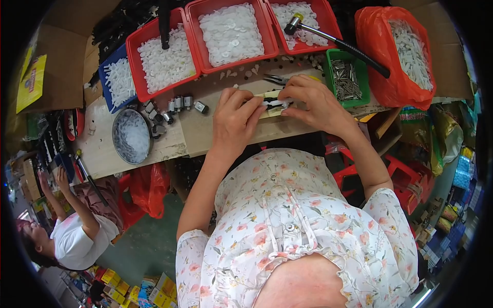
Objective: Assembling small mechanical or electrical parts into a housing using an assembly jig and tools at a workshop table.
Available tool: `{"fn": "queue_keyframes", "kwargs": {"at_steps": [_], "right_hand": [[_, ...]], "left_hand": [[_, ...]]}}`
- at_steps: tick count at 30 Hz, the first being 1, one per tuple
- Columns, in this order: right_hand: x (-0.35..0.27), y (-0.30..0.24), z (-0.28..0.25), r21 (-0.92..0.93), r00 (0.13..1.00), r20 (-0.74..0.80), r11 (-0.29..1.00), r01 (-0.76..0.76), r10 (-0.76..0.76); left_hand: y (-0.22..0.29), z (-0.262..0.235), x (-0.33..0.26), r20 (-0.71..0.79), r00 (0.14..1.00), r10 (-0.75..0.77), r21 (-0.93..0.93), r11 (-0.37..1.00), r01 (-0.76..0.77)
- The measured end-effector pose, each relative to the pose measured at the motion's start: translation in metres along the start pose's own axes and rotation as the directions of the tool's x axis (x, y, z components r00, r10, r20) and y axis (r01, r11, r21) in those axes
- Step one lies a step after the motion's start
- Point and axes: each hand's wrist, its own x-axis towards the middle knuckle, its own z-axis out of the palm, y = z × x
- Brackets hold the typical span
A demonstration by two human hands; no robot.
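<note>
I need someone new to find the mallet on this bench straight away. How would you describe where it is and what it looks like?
Start at the row of red trays along the far edge of the workbench. The mallet lies slanted from the rightmost red tray over the green bin of metal pins. It is the only long black-handled tool there, its head resting on white pieces.

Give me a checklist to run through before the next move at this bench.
1. Both hands on the small black-and-white part: ok, left hand and right hand pinch it.
2. Part seated correctly: cannot tell, fingers hide it.
3. Mallet within reach: ok, across the red tray.
4. Pliers nearby: ok.
5. Green bin of metal pieces stocked: ok.
</note>
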Motion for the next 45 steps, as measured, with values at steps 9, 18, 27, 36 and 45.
{"fn": "queue_keyframes", "kwargs": {"at_steps": [9, 18, 27, 36, 45], "right_hand": [[-0.008, 0.008, 0.01, 0.083, 0.988, -0.151, 0.996, 0.014, -0.001], [-0.023, 0.017, 0.026, -0.048, 0.952, -0.297, 0.997, 0.057, -0.069], [-0.002, 0.018, -0.021, -0.058, 0.951, -0.286, 0.993, 0.103, -0.115], [0.119, 0.153, -0.148, -0.844, 0.927, -0.373, 0.399, -0.358, 0.043], [0.145, 0.226, -0.154, -0.86, 0.957, -0.286, 0.455, -0.232, -0.053]], "left_hand": [[0.001, 0.005, 0.001, 0.006, 1.0, 0.029, 0.045, 0.999, -0.03], [0.005, 0.006, 0.001, 0.024, 0.999, 0.028, 0.071, 0.997, -0.03], [0.008, 0.004, 0.0, 0.009, 0.998, 0.057, 0.109, 0.992, -0.058], [0.007, 0.004, 0.0, 0.04, 0.998, 0.041, 0.099, 0.994, -0.045], [0.011, -0.001, 0.005, 0.046, 0.998, 0.045, 0.068, 0.997, -0.048]]}}
